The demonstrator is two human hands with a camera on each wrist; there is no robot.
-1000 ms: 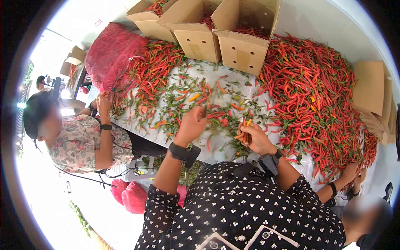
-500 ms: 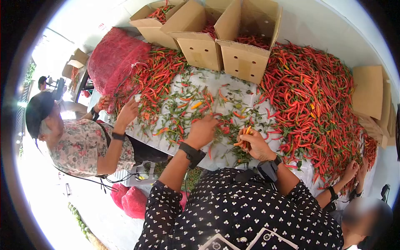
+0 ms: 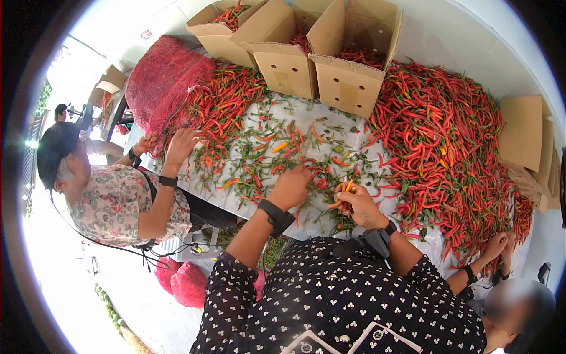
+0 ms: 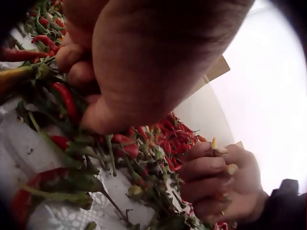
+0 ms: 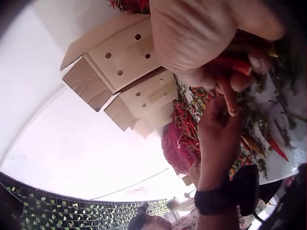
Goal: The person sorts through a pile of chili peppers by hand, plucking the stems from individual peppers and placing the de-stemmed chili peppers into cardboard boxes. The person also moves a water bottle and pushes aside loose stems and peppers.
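My right hand [image 3: 362, 205] grips a small bunch of chillies; an orange one [image 3: 349, 186] sticks up between its fingers. Red chilli ends [image 5: 229, 96] poke out past the fingertips in the right wrist view. To the left, my left hand [image 3: 292, 187] reaches down among loose chillies on the white-covered table [image 3: 300, 123]. Its thumb and bent fingers are right at a red chilli [image 4: 67, 100] in the left wrist view. I cannot tell whether it pinches that chilli, because the hand hides the contact.
A large heap of red chillies [image 3: 439, 135] lies at the right. Cardboard boxes [image 3: 348, 85] with chillies stand along the back. Beside a red net sack [image 3: 162, 85], a person in a floral shirt [image 3: 115, 203] works at the left; another person's hands [image 3: 498, 245] are at the heap's near end.
My left hand has moved right and settled among the loose chillies. My right hand keeps its bunch in nearly the same place. The person at the left has brought one hand over the table.
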